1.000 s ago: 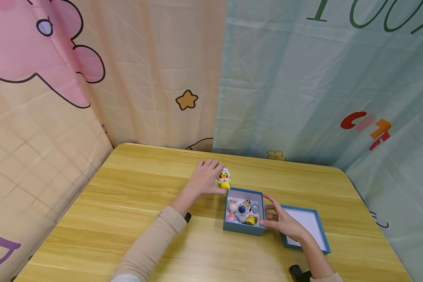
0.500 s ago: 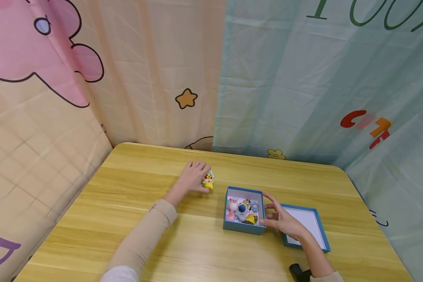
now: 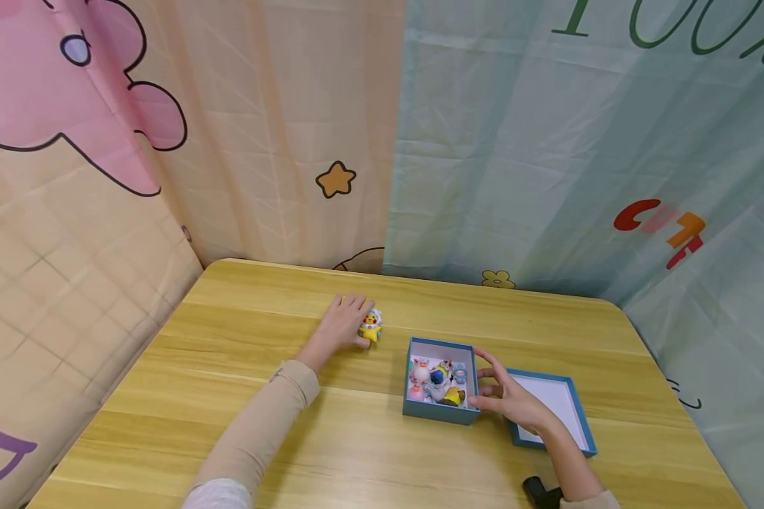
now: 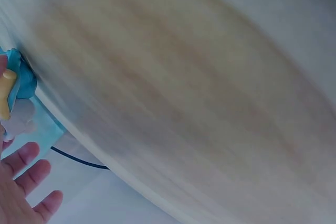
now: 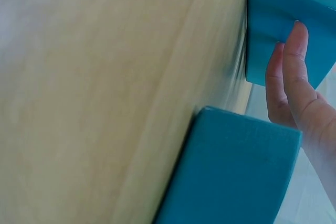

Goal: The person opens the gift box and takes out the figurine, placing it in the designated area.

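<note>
My left hand [image 3: 342, 326] pinches a small yellow cartoon figurine [image 3: 371, 326] with a white hood between thumb and fingers, at or just above the table. In the left wrist view the figurine's blue back [image 4: 23, 80] shows at the left edge, partly cut off, with other fingers [image 4: 39, 177] spread below it. A blue open box [image 3: 442, 416] with several small figurines [image 3: 438, 378] in it stands right of that. My right hand [image 3: 516, 401] holds the box's right wall, thumb over the rim. Its fingers [image 5: 296, 66] lie against the outside in the right wrist view.
The box's blue lid [image 3: 560, 406] lies inside up, right of the box and partly under my right forearm. A wooden table [image 3: 184, 382] bears everything. Printed curtains [image 3: 305, 134] hang behind its far edge. A black wrist mount [image 3: 541, 493] shows at my right wrist.
My left hand has carried the yellow figurine leftward, away from the box's back left corner, slowing in the last half second. The right hand and box have stayed put.
</note>
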`<state>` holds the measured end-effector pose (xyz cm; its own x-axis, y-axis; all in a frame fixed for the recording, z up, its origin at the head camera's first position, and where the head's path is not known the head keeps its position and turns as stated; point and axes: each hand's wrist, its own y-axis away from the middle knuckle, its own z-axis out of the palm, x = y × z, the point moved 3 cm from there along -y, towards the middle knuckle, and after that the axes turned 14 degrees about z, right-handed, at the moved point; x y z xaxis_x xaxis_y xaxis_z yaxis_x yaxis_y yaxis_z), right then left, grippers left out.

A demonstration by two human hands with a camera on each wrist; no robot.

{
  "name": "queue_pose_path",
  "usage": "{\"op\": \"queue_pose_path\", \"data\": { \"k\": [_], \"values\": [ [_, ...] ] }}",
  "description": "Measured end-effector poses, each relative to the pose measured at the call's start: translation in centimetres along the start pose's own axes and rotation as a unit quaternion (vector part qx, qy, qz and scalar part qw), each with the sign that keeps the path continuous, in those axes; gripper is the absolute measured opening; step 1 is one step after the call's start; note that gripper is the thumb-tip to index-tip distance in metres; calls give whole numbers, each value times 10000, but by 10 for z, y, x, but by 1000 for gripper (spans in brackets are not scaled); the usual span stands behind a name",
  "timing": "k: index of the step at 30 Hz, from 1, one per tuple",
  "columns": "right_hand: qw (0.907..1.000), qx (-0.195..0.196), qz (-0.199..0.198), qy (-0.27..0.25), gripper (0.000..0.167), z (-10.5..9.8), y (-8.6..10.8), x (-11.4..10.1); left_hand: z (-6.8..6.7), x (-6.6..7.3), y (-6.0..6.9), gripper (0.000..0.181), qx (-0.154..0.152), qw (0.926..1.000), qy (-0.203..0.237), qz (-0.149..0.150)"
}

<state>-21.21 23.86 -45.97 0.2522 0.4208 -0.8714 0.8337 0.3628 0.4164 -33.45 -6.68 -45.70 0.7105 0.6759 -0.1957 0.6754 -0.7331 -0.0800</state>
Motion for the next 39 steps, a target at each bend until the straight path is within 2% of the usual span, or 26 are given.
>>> {"op": "queue_pose_path", "data": {
  "k": [7,18,30,35,39],
  "values": [
    [10000,25,29,-11,88,-1,-1,1,1,1,1,82,-224,9992,273,-206],
    [10000,32,20,11,88,-1,-1,2,1,2,3,82,-177,9976,576,-342],
    [10000,15,0,38,85,-2,0,0,-1,2,5,83,-138,9972,609,-413],
    [9999,73,88,42,82,-2,-1,2,-3,0,8,86,-114,9934,960,-620],
    [9999,93,132,42,79,-3,-2,2,-12,0,10,89,-120,9894,1230,-765]
  ]
}}
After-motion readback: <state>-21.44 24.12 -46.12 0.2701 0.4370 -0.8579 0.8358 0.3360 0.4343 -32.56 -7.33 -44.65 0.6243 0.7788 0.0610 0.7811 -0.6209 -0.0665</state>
